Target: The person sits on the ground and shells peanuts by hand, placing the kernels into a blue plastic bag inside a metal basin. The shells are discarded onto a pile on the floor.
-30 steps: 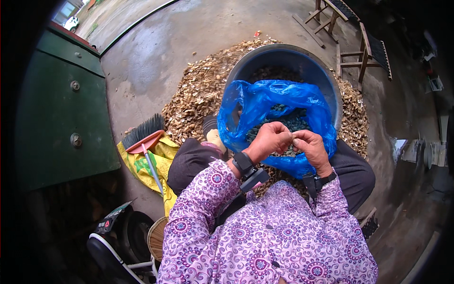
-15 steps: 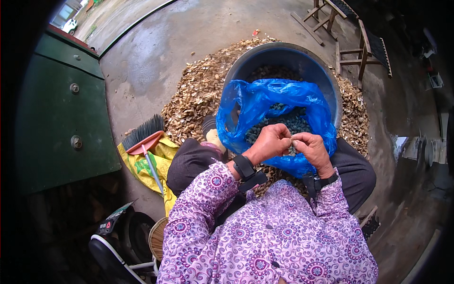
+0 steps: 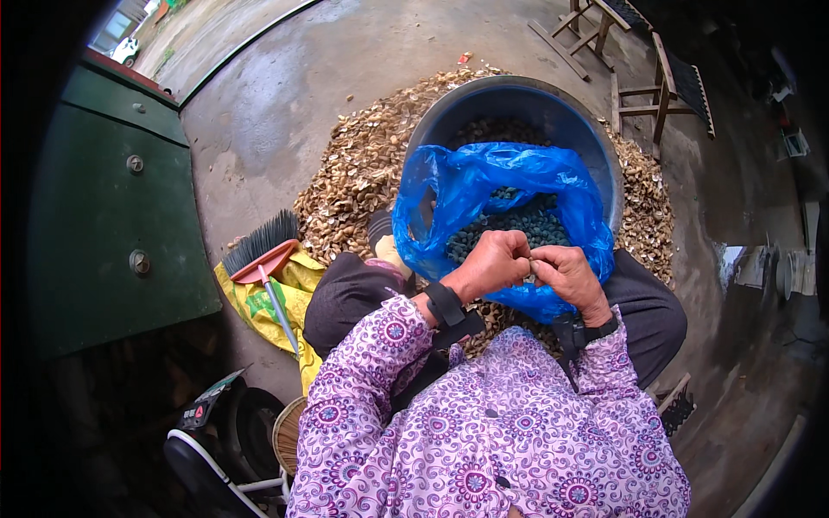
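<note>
My left hand (image 3: pixel 490 263) and my right hand (image 3: pixel 572 278) meet over the near side of an open blue plastic bag (image 3: pixel 548 160). Thumbs and fingertips are pinched together on a small pale peanut (image 3: pixel 531 267), mostly covered by the fingers. Through the bag's mouth a heap of peanuts (image 3: pixel 527 226) shows, tinted blue. The bag rests in the near part of a large round metal basin (image 3: pixel 432 116), between my knees. More peanuts lie inside the basin beyond the bag.
Broken peanut shells (image 3: pixel 345 194) are heaped around the basin. To the left, a broom (image 3: pixel 263 263) lies on a yellow sack (image 3: pixel 302 276), near a green metal panel (image 3: pixel 121 207). Wooden folding stools (image 3: pixel 661 95) stand far right. A wicker basket (image 3: pixel 289 432) sits at lower left.
The fingertips have shifted slightly around the small piece, and my right fingers curl in more. Bag, basin and surroundings look the same.
</note>
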Available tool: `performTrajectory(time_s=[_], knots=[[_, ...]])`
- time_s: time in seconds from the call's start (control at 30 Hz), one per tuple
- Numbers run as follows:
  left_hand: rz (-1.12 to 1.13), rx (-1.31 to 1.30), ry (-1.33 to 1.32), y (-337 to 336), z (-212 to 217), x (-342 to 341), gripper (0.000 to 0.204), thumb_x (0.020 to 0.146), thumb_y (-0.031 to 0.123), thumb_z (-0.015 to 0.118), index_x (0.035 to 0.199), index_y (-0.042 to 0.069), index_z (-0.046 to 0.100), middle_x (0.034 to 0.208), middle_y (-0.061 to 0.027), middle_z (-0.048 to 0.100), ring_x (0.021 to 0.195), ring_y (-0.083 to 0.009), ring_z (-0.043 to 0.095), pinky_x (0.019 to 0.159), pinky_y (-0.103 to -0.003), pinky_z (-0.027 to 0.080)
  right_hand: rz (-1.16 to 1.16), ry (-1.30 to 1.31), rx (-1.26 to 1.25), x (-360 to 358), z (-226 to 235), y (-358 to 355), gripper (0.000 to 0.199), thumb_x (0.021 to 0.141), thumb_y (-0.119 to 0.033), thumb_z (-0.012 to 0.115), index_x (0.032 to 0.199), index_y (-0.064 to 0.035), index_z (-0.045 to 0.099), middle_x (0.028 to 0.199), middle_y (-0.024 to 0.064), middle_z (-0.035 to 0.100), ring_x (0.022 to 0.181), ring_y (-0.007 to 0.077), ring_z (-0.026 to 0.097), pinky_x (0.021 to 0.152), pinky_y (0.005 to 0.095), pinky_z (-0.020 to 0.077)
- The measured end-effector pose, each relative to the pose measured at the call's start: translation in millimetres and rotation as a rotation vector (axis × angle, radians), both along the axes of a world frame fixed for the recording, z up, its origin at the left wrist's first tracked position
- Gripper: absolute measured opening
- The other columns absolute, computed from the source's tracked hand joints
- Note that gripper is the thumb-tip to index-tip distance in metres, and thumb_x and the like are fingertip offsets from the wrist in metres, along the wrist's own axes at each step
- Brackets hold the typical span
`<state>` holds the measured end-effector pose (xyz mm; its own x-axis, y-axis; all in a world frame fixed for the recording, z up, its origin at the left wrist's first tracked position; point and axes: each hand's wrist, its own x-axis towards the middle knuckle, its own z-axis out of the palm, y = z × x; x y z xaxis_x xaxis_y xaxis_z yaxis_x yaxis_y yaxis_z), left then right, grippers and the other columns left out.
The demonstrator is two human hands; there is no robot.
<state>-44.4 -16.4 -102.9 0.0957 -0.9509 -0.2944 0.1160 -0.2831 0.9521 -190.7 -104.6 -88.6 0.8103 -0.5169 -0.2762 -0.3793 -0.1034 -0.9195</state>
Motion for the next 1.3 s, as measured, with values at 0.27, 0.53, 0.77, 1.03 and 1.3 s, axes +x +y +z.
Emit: performTrajectory(time_s=[0.27, 0.53, 0.77, 1.03, 1.3], knots=[[0.003, 0.031, 0.038, -3, 4, 2, 0.005, 0.065, 0.003, 0.057, 0.065, -0.002, 0.054, 0.056, -0.0077, 0.055, 0.049, -0.0111, 0.054, 0.043, -0.023, 0.043, -0.024, -0.124, -0.368, 6, -4, 10, 0.008, 0.071, -0.004, 0.054, 0.074, 0.0023, 0.059, 0.067, 0.0134, 0.059, 0.059, 0.0215, 0.058, 0.052, 0.0302, 0.0435], [0.239, 0.152, 0.287, -9, 6, -5, 0.005, 0.067, 0.002, 0.057, 0.064, 0.000, 0.053, 0.055, -0.0098, 0.056, 0.045, -0.0133, 0.052, 0.041, -0.024, 0.042, -0.285, -0.114, -0.262, 11, -14, 13, 0.009, 0.073, -0.005, 0.054, 0.074, 0.0017, 0.060, 0.062, 0.0097, 0.058, 0.051, 0.0139, 0.054, 0.047, 0.0278, 0.0431], [0.320, 0.182, 0.492, -10, 6, -3, 0.006, 0.067, 0.004, 0.057, 0.069, -0.001, 0.053, 0.060, -0.0112, 0.056, 0.049, -0.0156, 0.054, 0.044, -0.025, 0.044, -0.505, -0.227, 0.488, -4, -31, -8, 0.012, 0.077, -0.008, 0.053, 0.078, 0.0012, 0.060, 0.060, 0.0023, 0.055, 0.046, 0.0053, 0.047, 0.042, 0.0186, 0.0393], [0.239, 0.101, 0.102, -14, -1, -6, 0.009, 0.068, 0.008, 0.060, 0.072, 0.001, 0.057, 0.061, -0.0047, 0.057, 0.052, -0.0093, 0.052, 0.046, -0.023, 0.042, -0.354, -0.129, 0.549, -1, -18, -16, 0.015, 0.080, -0.017, 0.056, 0.082, -0.0016, 0.057, 0.063, 0.0024, 0.054, 0.049, 0.0074, 0.049, 0.044, 0.0209, 0.0401], [0.216, 0.003, 0.137, -16, 9, -11, 0.009, 0.070, 0.007, 0.057, 0.074, -0.001, 0.056, 0.063, -0.0022, 0.056, 0.054, -0.0075, 0.051, 0.048, -0.022, 0.043, -0.426, -0.586, 0.702, -28, -26, -44, 0.023, 0.085, -0.021, 0.051, 0.091, 0.0009, 0.051, 0.072, 0.0043, 0.055, 0.049, 0.0069, 0.046, 0.042, 0.0185, 0.0378]])
